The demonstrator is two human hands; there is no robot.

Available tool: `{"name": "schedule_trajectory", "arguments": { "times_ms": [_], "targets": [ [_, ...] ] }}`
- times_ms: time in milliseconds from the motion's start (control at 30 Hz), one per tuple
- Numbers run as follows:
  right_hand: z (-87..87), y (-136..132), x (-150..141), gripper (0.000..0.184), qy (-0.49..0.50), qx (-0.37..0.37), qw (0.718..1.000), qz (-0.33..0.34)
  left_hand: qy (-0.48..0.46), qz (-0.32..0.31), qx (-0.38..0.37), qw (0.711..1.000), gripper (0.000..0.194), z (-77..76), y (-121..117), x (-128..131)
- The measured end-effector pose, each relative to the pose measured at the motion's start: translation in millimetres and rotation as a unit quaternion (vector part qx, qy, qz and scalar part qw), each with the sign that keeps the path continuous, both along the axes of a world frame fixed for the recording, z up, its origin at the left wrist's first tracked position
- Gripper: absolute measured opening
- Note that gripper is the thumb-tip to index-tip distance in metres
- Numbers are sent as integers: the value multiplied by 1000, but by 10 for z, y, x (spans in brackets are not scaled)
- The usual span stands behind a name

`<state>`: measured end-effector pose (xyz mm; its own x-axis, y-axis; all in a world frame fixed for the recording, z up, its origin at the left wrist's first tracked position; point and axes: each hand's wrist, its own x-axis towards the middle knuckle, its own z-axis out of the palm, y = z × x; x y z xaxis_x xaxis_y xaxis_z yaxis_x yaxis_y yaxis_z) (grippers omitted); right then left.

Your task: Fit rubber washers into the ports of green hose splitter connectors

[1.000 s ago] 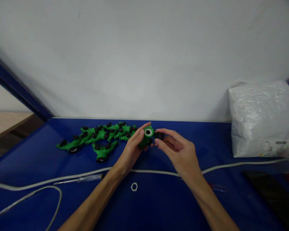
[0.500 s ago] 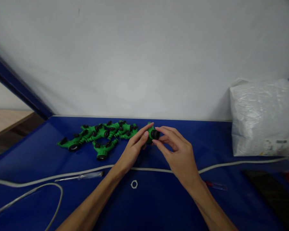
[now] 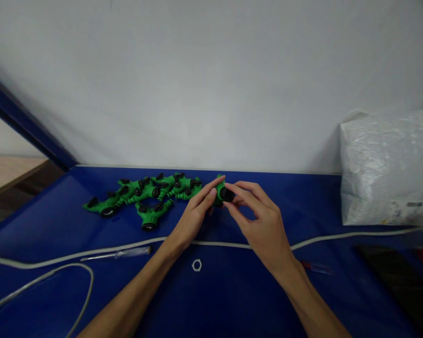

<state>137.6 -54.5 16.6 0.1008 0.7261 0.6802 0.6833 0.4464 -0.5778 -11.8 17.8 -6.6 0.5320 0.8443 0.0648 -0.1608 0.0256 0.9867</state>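
Above the blue table (image 3: pixel 232 300) I hold a green hose fitting (image 3: pixel 219 193) between both hands. My left hand (image 3: pixel 193 217) grips its green body with curled fingers. My right hand (image 3: pixel 259 220) pinches a black cap (image 3: pixel 226 194) at the fitting's right end, fingers closed around it. Most of the fitting is hidden by my fingers. A pile of several matching green fittings with black caps (image 3: pixel 146 198) lies just left of my hands.
A small white ring (image 3: pixel 196 265) lies between my forearms. A white cable (image 3: pixel 338 237) crosses the table; a clear-handled screwdriver (image 3: pixel 118 254) rests left, another (image 3: pixel 315 268) right. A white plastic bag (image 3: pixel 387 169) stands at the back right, a dark object (image 3: pixel 402 277) near the right edge.
The fitting has been turned so its white-ringed opening no longer faces me. My right hand has brought the black cap onto the fitting's end and closed around it.
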Motion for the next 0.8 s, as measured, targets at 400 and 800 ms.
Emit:
{"name": "schedule_trajectory", "arguments": {
  "times_ms": [400,800],
  "targets": [
    [64,-64,-77,31,22,11,999,30,-116,-55,-215,968,32,171,-12,-53],
    [32,-82,-139,31,-33,-12,999,26,-51,-75,-190,978,37,2,-24,17]
  ]
}}
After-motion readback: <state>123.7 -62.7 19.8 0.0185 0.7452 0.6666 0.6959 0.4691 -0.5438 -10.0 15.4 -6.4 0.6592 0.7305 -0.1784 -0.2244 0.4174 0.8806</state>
